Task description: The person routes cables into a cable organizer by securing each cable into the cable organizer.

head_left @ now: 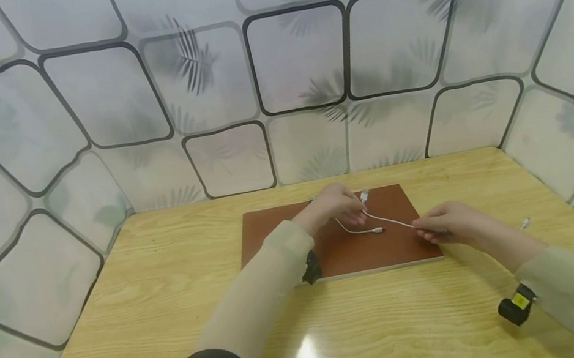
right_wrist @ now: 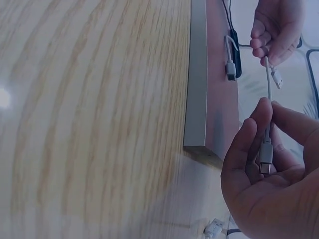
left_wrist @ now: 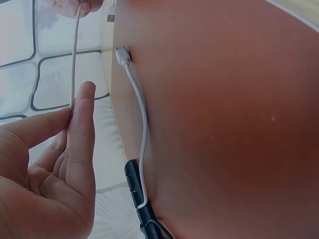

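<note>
A patterned backdrop (head_left: 297, 60) rises beyond the left hand (head_left: 331, 204) and right hand (head_left: 454, 223), with a wood-grained table (head_left: 376, 326) below them. A brown board (head_left: 354, 257) lies on it, under the left hand and reaching toward the right. Left thumb and finger pinch a white cable (head_left: 390, 221); the right hand pinches it too, near its plug (right_wrist: 265, 158), so a stretch runs between both. Behind the left hand is a black strip (left_wrist: 132, 178) (clearest from the left wrist), crossed by a second white cable (left_wrist: 144, 119) whose tip lies between the hands. Another white plug (head_left: 525, 223) sits right of the right hand.
</note>
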The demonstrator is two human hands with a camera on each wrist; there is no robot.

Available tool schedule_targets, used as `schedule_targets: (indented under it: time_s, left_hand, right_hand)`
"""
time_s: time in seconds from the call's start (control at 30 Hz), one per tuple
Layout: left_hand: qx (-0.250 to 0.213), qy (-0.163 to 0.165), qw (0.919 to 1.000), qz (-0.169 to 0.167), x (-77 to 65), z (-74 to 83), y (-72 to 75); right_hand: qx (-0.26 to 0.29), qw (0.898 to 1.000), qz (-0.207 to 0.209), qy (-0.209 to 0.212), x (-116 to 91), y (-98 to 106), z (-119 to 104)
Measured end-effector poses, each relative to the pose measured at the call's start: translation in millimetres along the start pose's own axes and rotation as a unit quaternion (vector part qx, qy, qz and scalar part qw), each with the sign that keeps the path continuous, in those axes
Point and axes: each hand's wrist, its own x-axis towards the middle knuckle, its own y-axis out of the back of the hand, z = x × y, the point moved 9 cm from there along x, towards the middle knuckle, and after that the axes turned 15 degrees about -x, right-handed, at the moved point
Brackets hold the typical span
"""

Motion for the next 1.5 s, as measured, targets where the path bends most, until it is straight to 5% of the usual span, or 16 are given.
schedule_targets:
  time_s: [1.5]
  left_hand:
    - [-0.018, 0.001, 0.9979, 0.062, -1.3, -12.7, 32.2]
  right_hand:
    - [-0.061, 0.997, 0.036, 0.000, 29, -11, -17]
